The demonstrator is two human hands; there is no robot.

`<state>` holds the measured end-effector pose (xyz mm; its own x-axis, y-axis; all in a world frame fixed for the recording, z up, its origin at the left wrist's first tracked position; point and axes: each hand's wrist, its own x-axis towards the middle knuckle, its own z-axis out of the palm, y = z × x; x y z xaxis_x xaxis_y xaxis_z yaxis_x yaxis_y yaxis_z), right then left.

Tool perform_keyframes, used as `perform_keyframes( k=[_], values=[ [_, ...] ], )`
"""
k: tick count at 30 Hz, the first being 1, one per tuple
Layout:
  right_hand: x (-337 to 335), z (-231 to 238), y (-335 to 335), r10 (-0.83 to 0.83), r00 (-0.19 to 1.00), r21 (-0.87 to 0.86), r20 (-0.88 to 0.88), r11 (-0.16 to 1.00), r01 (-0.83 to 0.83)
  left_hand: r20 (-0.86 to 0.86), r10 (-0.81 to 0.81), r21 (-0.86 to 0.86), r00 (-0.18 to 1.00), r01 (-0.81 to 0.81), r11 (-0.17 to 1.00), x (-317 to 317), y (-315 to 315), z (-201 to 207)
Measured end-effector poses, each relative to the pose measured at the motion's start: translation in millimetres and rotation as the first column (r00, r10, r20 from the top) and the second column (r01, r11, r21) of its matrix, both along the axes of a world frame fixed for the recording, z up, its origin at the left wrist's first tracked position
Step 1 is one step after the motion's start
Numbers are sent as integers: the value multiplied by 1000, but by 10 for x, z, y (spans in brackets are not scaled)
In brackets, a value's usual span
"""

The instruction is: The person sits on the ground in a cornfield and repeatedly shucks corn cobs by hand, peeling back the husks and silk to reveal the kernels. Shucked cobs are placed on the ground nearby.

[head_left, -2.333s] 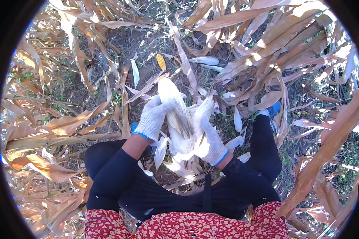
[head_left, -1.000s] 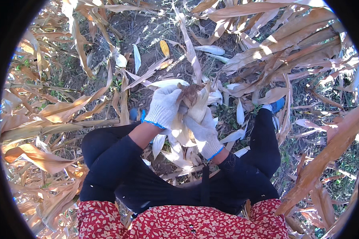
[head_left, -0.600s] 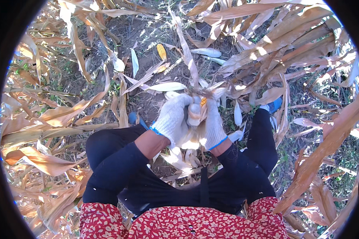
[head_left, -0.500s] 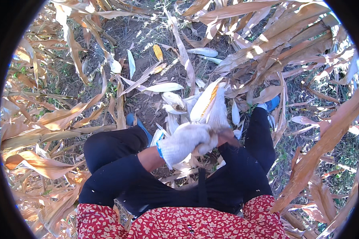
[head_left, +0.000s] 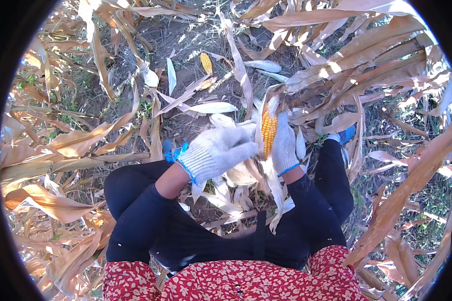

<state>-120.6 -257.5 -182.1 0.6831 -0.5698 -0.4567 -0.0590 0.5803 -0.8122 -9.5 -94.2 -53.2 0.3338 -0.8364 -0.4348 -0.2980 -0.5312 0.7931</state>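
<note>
An ear of corn (head_left: 269, 131) stands nearly upright before me, its yellow kernels bared and pale silk and husk at its tip. My right hand (head_left: 285, 146), in a white knitted glove, is closed round the ear from its right side; part of the fingers is hidden behind it. Peeled husk (head_left: 274, 193) hangs from the ear's lower end toward my lap. To the left is my left hand (head_left: 217, 153), gloved with blue ties at the wrist. Its fingers are loosely curved, thumb apart, with the tips close to the ear's left edge.
Loose husks (head_left: 213, 108) litter the ground between my feet. Farther off lie a bare yellow cob (head_left: 206, 63) and a pale husked ear (head_left: 263, 65). Dry stalks and leaves (head_left: 386, 55) crowd the right side, and more dry leaves (head_left: 60, 205) spread at left.
My left hand has moved left and up, away from the ear's base. A strip of husk now hangs down, and far more kernels show. The ear has turned more upright.
</note>
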Motion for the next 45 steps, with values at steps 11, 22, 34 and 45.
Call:
perform_keyframes(
  k=[11, 22, 34, 45],
  values=[
    [-83, 101, 211, 520, 854, -597, -1, 685, -418, -288, 265, -111, 920, -308, 945, 202, -83, -499],
    [-107, 162, 176, 295, 954, -267, 50, 925, -272, -775, 495, 12, 392, -774, 633, 28, -256, -643],
    [-71, 502, 456, 170, 977, -264, 127, 956, -132, -512, 658, -224, 553, -825, 519, -226, -363, -970],
    [-244, 280, -637, -343, 903, 452, 258, 869, 201, -885, 372, -83, 280, -881, 465, 282, -51, -403]
  ],
)
